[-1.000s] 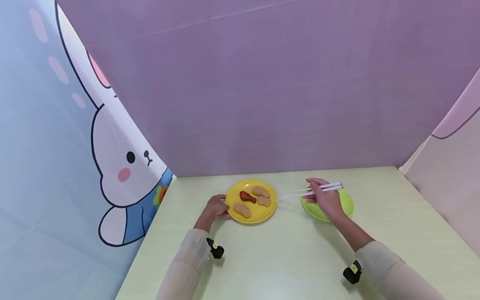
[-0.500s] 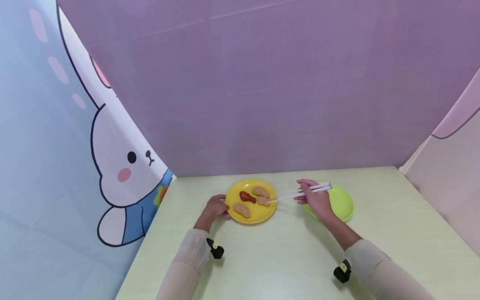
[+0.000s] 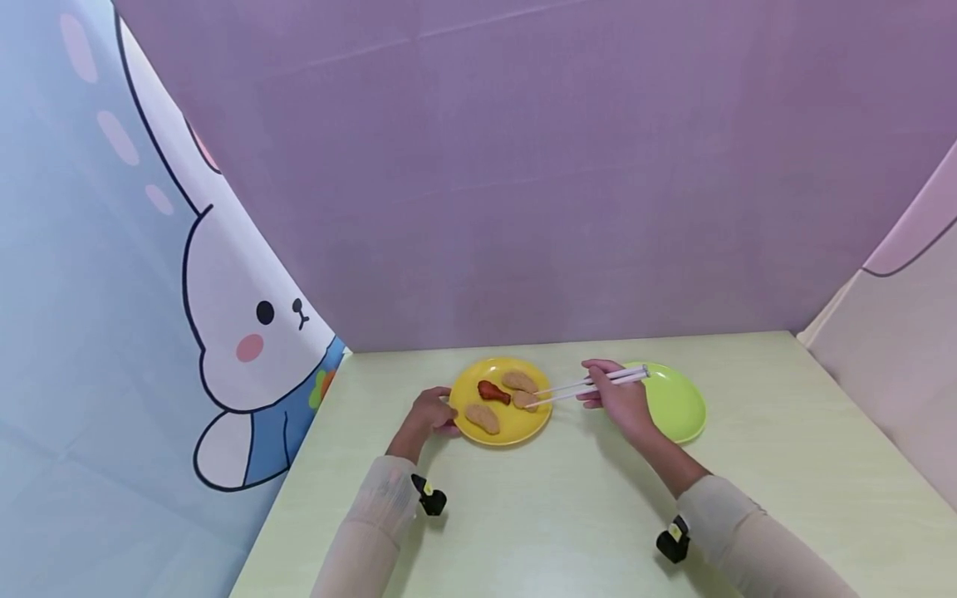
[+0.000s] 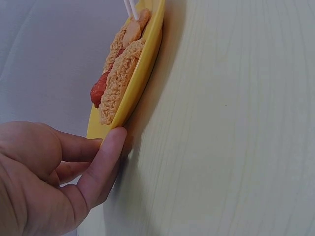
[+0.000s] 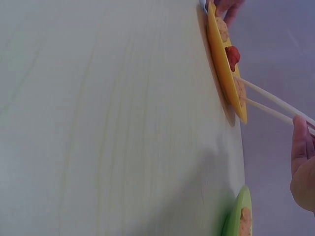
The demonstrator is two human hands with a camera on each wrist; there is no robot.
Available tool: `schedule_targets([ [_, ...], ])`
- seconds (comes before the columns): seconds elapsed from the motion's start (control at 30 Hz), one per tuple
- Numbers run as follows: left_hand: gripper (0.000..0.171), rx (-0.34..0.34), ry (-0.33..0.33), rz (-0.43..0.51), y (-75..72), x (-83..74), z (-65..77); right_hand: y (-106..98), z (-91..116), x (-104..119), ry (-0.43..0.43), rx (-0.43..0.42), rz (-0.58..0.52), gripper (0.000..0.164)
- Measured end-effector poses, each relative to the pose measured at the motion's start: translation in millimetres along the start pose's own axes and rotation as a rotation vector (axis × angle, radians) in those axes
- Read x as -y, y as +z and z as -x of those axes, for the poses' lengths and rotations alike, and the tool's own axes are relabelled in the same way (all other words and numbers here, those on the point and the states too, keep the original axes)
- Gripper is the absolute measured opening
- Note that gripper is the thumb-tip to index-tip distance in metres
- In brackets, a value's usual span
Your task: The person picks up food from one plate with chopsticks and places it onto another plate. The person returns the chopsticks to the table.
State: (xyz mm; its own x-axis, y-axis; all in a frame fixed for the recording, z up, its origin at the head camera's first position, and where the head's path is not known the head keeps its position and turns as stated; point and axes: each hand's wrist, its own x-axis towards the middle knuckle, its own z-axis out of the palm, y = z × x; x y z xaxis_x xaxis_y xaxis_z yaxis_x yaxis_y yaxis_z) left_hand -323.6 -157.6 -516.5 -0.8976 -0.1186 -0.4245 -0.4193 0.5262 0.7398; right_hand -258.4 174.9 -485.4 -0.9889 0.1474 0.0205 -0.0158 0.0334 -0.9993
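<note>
My left hand (image 3: 432, 411) pinches the left rim of a yellow plate (image 3: 516, 430), thumb and fingers at its edge in the left wrist view. The plate bears a red-brown drumstick (image 3: 493, 392), two long breaded chicken pieces, one near (image 3: 482, 419) and one far (image 3: 519, 381), and a smaller chicken nugget (image 3: 524, 400). My right hand (image 3: 622, 404) holds a pair of white chopsticks (image 3: 628, 379). Their spread tips reach the nugget (image 5: 239, 89) at the plate's right side; whether they squeeze it I cannot tell.
A green plate (image 3: 679, 404) stands to the right, partly behind my right hand. The right wrist view shows a light-brown food piece (image 5: 245, 221) on it. A purple cloth wall (image 3: 568, 208) rises behind the pale table (image 3: 538, 507).
My right hand has moved left, bringing the chopstick tips from the yellow plate's right rim in to the nugget. The left hand and plate stay put.
</note>
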Motion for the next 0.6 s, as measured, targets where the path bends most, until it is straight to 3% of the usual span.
schedule_targets([
  [0.6,0.056,0.008,0.020,0.019,-1.7,-0.7,5.1,12.5,2.3,-1.0,-0.058,0.007,0.107,0.032],
])
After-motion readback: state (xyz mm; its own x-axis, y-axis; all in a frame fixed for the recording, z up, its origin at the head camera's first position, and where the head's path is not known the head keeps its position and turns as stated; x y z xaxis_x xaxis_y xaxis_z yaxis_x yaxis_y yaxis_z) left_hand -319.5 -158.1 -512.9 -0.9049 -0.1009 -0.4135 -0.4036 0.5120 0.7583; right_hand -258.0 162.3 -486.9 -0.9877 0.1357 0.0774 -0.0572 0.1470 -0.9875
